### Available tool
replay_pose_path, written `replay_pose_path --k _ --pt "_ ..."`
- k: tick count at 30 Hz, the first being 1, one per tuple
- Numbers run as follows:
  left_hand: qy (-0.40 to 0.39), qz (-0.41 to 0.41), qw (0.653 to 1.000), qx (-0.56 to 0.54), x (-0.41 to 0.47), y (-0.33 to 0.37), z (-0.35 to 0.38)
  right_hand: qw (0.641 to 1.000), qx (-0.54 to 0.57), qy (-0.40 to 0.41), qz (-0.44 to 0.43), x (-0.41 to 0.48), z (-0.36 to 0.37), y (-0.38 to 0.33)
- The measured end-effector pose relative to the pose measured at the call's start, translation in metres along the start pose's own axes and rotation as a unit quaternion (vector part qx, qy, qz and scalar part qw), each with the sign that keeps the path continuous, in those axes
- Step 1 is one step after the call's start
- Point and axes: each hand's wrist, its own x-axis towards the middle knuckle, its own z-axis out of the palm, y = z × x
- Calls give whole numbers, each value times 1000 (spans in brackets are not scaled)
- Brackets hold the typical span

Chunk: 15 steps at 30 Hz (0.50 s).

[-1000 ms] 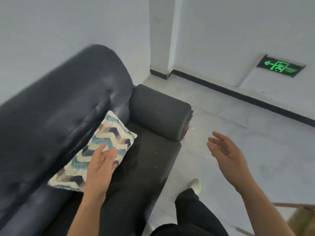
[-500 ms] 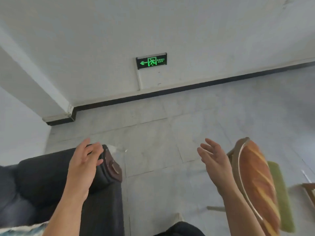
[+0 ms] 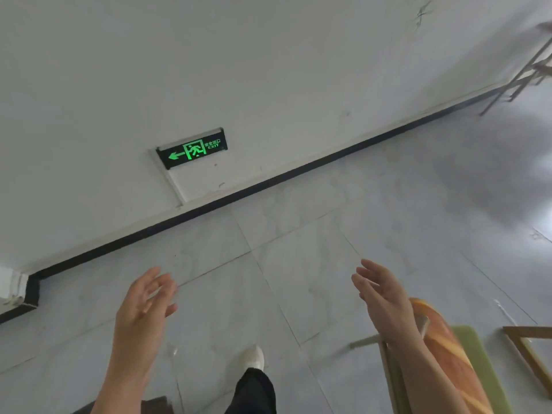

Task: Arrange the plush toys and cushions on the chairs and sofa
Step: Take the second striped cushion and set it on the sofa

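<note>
Head view, only one available: both hands are empty. Left hand (image 3: 140, 306) at 7 o'clock and right hand (image 3: 385, 297) at 4 o'clock are released, fingers loosely spread, over bare floor (image 3: 298, 264). Task item in sight: an orange striped loaf-shaped plush (image 3: 448, 348) at 4-5 o'clock, lying against the back of a chair (image 3: 365, 342) that has a green seat cushion (image 3: 481, 369). No sofa is clearly visible; the dark patch at the 7 o'clock edge can't be identified. The right forearm crosses right over the chair back and overlaps the plush; can't tell if it touches. Risks, my read: (1) that forearm sweeps sideways and knocks the plush off the seat onto the floor. (2) The shoe (image 3: 254, 357) at 6 o'clock is near the splayed chair leg, and a step toward 4 o'clock could clip it and shove the chair. (3) A long soft plush grabbed at one end will likely droop and drag over the chair back, so take it mid-body or two-handed. (4) The wooden frame (image 3: 525, 351) at 4 o'clock, just beside the chair, crowds that side and could be bumped. Exit sign (image 3: 192, 150) at 10 o'clock is irrelevant. Edges are motion-blurred, so positions are approximate.
</note>
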Motion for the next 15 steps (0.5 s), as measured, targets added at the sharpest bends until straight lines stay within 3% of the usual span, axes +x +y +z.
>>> replay_pose_path --k 7,15 --pt "-195 53 978 48 161 113 173 985 31 169 15 100 -41 -61" --pt "-372 125 915 88 229 197 429 928 126 343 65 200 -135 -56"
